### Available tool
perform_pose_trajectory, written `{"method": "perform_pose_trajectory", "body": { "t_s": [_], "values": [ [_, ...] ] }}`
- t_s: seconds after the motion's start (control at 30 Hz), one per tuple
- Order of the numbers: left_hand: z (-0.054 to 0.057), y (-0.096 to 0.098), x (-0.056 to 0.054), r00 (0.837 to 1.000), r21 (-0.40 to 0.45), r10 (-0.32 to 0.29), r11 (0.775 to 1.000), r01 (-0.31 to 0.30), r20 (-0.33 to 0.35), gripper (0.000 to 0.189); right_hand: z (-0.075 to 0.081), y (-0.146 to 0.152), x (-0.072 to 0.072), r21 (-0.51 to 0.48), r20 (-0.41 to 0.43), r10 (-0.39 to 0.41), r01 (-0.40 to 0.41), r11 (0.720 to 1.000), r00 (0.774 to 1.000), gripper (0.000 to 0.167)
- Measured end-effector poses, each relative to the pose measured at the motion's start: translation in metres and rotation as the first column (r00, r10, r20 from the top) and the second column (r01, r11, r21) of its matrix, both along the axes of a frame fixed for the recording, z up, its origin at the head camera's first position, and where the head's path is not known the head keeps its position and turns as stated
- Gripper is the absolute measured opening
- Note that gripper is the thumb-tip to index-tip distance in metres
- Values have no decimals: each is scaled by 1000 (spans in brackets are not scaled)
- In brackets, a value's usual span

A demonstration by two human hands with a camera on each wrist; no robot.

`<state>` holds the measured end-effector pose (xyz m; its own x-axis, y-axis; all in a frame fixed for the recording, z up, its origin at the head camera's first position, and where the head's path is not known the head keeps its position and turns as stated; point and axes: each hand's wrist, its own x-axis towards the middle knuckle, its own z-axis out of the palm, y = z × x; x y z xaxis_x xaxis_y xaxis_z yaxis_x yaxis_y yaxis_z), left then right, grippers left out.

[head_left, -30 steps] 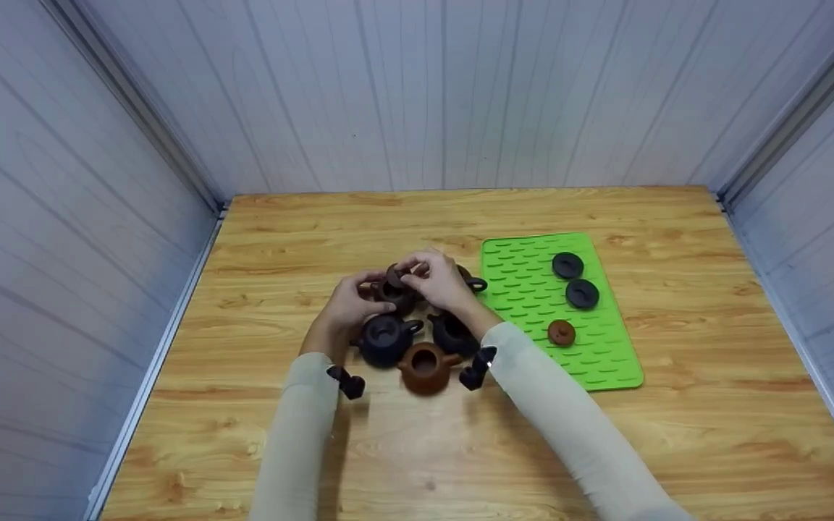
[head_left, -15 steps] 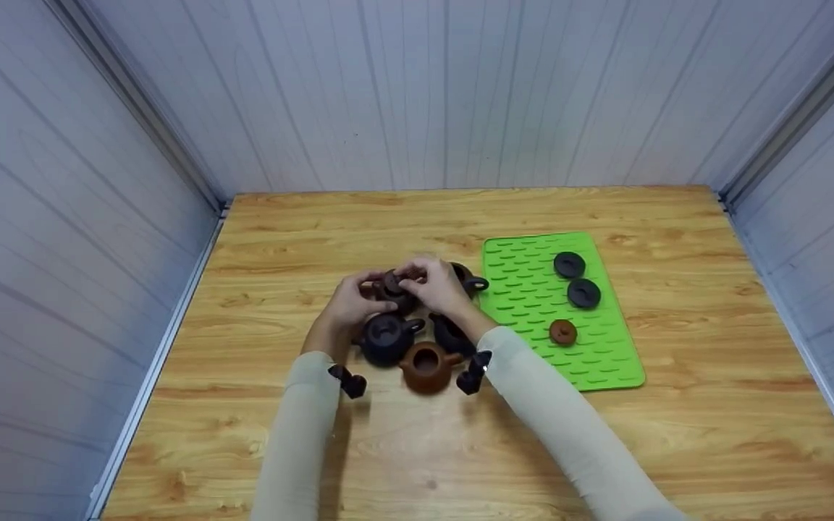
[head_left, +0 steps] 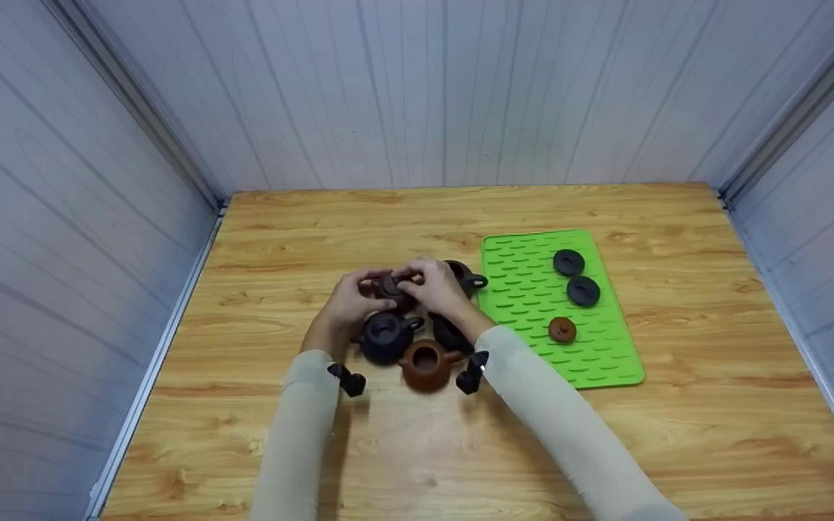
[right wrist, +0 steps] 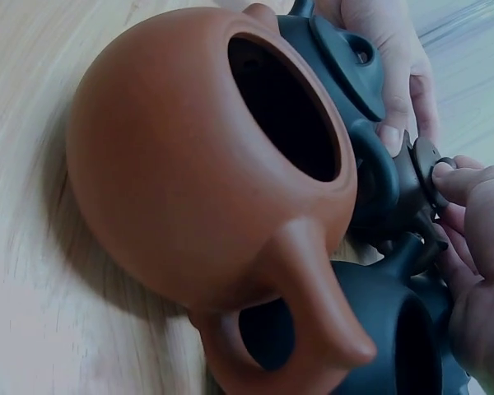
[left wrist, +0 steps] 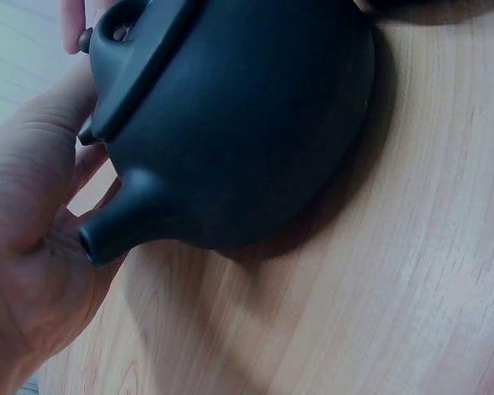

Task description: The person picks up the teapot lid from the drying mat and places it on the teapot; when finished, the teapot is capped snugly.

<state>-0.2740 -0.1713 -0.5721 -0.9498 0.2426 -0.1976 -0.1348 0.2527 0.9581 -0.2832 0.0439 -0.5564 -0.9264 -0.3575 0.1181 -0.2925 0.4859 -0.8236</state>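
Observation:
My left hand [head_left: 350, 300] grips the sides of a small dark brown teapot [head_left: 404, 302], thumb at the near side and fingers behind. The right hand [head_left: 437, 286] pinches that teapot's brown lid [head_left: 390, 284] by its knob, at the opening. From the right wrist view, the lid [right wrist: 428, 171] sits at the mouth, slightly tilted. Just in front of the left hand stands a black teapot [head_left: 382, 339] with its lid on; it fills much of the left wrist view. An orange-brown teapot [head_left: 424, 376] without a lid shows its round opening.
Another lidless black teapot [head_left: 447, 334] is partly under the right wrist. A dark teapot [head_left: 469, 278] stands behind the right hand. On the right lies a green mat [head_left: 518, 289] with two black lids [head_left: 568, 263] and an orange-brown lid [head_left: 562, 330].
The right hand has brought the brown lid down from a steep tilt to nearly flat at the dark brown teapot's opening. The left hand has kept its place.

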Motion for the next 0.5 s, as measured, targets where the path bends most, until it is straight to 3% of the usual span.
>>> {"method": "perform_pose_trajectory", "body": {
  "t_s": [0.13, 0.37, 0.5],
  "values": [
    [1, 0, 0, 1000, -9, 0, 1000, 0, -2, 64, -3, 0, -2, 0, -3, 8, -8, 1000, 1000, 20],
    [0, 1, -1, 1000, 28, 15, 999, -15, 9, 64, -50, 1, -27, 19, -35, 14, -13, 1000, 999, 23],
    [0, 2, 0, 1000, 21, 18, 1000, -18, 0, 64, -58, 1, -32, 7, -36, 13, -13, 1000, 999, 23]
  ]
}}
